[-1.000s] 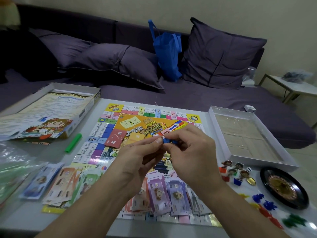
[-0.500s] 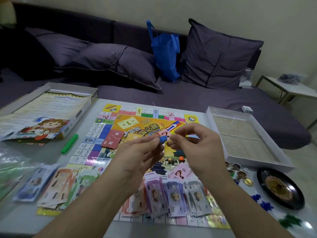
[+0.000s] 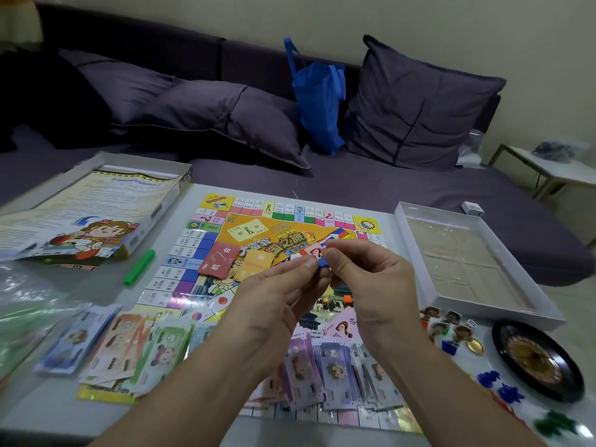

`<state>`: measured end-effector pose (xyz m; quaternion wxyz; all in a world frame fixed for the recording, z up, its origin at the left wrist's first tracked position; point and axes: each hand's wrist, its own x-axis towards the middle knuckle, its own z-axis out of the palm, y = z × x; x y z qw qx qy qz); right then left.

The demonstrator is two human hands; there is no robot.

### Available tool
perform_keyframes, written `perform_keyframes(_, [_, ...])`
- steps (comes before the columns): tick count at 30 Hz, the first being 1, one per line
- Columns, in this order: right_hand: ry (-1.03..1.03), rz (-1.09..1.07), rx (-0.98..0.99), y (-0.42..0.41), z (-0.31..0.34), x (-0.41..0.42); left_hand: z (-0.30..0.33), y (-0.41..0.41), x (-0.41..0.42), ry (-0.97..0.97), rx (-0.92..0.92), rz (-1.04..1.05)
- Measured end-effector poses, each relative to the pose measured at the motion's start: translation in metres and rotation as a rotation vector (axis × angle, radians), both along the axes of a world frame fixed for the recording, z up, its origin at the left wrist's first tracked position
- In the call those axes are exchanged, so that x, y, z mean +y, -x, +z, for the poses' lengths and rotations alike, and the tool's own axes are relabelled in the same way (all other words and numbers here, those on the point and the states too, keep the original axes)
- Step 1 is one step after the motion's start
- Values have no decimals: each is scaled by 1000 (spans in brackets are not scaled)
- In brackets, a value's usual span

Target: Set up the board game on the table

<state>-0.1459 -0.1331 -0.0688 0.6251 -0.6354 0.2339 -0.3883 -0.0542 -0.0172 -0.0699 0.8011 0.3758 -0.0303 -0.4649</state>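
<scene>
The colourful game board (image 3: 206, 253) lies flat on the white table. Above its middle, my left hand (image 3: 274, 304) and my right hand (image 3: 371, 285) meet, both pinching a small blue game piece (image 3: 322, 262) between thumb and fingertips. Purple and pink paper money (image 3: 329, 369) is fanned on the board's near edge under my wrists. A red card stack (image 3: 219, 259) and an orange card stack (image 3: 258, 262) lie on the board's centre. Most of the blue piece is hidden by my fingers.
The box lid with a rules sheet (image 3: 87, 217) sits far left, a green marker (image 3: 139, 267) beside it. More banknotes (image 3: 113, 343) lie near left. The open white box tray (image 3: 464, 262) is right; character pawns (image 3: 448, 324), a roulette wheel (image 3: 538, 359), and blue and green plastic pieces (image 3: 503, 385) lie near right.
My hands separated briefly with the blue piece at my left fingertips, then came together again around it. The view shifted slightly.
</scene>
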Motion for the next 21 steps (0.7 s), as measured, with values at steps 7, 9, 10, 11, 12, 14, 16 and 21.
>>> perform_keyframes(7, [255,-9,73,6,-1,9,5,-3,1,-19,-28,33])
perform_keyframes(9, [328,-4,116,7,-2,12,7,-4,2,-38,-46,19])
perform_keyframes(10, [386,-12,146,8,-3,12,7,-5,3,-47,-52,7])
perform_keyframes(11, [461,-21,180,8,-4,13,8,-5,4,-55,-56,-7])
perform_keyframes(12, [544,-27,210,9,-4,14,8,-5,4,-62,-60,-19])
perform_keyframes(14, [689,-11,255,9,-4,16,8,-4,6,-87,-68,-24])
perform_keyframes(16, [766,33,306,9,-4,17,8,-4,6,-111,-81,-17])
perform_keyframes(21, [862,50,374,8,-3,16,9,-6,8,-130,-104,-22])
